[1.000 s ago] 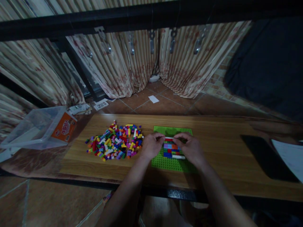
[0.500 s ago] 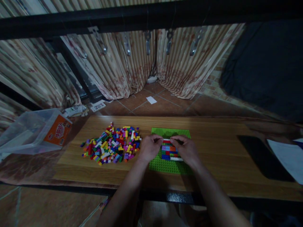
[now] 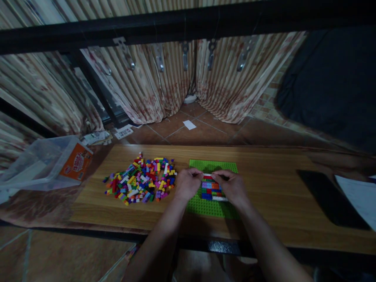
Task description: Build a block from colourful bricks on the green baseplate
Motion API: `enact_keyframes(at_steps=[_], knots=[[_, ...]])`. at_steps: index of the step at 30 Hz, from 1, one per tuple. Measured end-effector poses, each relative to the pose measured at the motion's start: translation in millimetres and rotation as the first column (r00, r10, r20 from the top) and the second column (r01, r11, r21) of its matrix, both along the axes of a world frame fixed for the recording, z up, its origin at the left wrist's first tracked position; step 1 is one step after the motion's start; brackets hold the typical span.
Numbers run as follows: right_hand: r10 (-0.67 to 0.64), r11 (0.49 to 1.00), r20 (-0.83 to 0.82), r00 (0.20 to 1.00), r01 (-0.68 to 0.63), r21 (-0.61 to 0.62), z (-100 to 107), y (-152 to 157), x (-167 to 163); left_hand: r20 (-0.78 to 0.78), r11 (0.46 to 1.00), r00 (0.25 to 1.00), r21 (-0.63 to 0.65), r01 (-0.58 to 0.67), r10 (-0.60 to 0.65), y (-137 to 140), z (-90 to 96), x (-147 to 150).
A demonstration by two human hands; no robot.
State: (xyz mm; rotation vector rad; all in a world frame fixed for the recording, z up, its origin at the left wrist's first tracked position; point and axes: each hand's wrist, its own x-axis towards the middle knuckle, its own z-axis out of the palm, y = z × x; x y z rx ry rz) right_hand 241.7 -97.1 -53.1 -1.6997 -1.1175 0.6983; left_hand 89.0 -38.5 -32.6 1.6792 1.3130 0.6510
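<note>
Little has moved since the earlier frame beyond a slight shift of view. Left hand (image 3: 188, 185) and right hand (image 3: 234, 187), mine: thumb and forefinger nearly closed, pinching opposite ends of a white brick (image 3: 207, 174) at the far edge of the brick block (image 3: 208, 191), on the green baseplate (image 3: 202, 208); loose bricks (image 3: 151, 176) lie to my left.

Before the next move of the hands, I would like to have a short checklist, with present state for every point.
1. Green studded baseplate lying on the wooden table: ok.
2. Left hand at the left end of the far white brick: ok.
3. Right hand at its right end: ok.
4. Far white brick fully pressed down: cannot tell.
5. Loose brick pile apart from the baseplate: ok, left of it.
</note>
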Motion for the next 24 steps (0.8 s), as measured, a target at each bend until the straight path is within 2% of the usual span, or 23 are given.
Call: enact_keyframes(at_steps=[5, 9, 16, 20, 24], knots=[[0.017, 0.999, 0.017, 1.0, -0.017, -0.034, 3.4, -1.0, 3.3, 0.014, 0.997, 0.997, 0.026, 0.074, -0.074, 3.4, -4.0, -5.0], [0.009, 0.994, 0.054, 0.998, -0.003, -0.113, 7.9, -0.9, 8.4, -0.059, 0.993, 0.992, 0.036, 0.112, -0.11, 4.7, -1.3, -7.8], [0.004, 0.995, 0.128, 0.992, 0.009, -0.101, 3.6, -1.3, 6.1, -0.28, 0.992, 0.96, 0.125, 0.03, 0.006, -9.3, 14.4, 1.9], [-0.012, 0.997, 0.188, 0.982, 0.025, -0.068, 0.6, -2.3, 3.8, -0.294, 0.991, 0.954, 0.13, -0.028, 0.066, -14.0, 14.9, 7.7], [-0.033, 0.998, 0.167, 0.985, 0.041, -0.046, -1.5, -1.0, 4.8, -0.289, 0.988, 0.95, 0.133, -0.084, 0.12, -14.7, 11.4, 10.5]])
